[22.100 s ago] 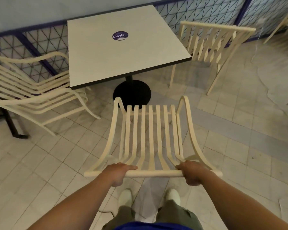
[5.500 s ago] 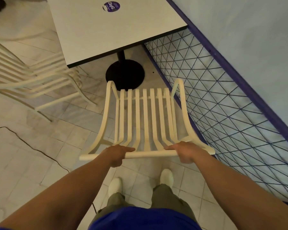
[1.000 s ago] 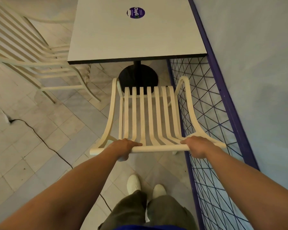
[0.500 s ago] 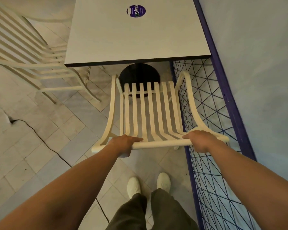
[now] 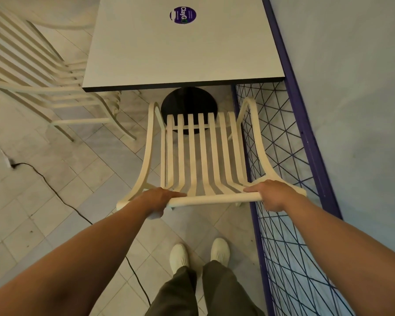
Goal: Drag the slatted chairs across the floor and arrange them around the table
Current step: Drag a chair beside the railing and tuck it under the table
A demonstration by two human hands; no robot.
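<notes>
Chair (image 5: pixel 201 153) in centre frame, held by its top rail. Left hand (image 5: pixel 156 200) has its fingers curled over and round the rail left of centre; right hand (image 5: pixel 270 194) has its fingers wrapped over the rail near the right end. Both grips closed, thumbs hidden beneath. Seat slats run away from the hands toward the table (image 5: pixel 183 46) in the upper middle; the front of the seat overlaps the black table base (image 5: pixel 188 101).

Judgement: rigid frame, looks light to moderate and smooth but not slippery. The top rail is the sound hold, hands spread wide to steer.

Right armrest sits tight against the blue mesh fence (image 5: pixel 283 224). Second chair (image 5: pixel 32 83) stands upper left.

Against half a second earlier: seat front has gone further in toward the table edge; grips unchanged.
</notes>
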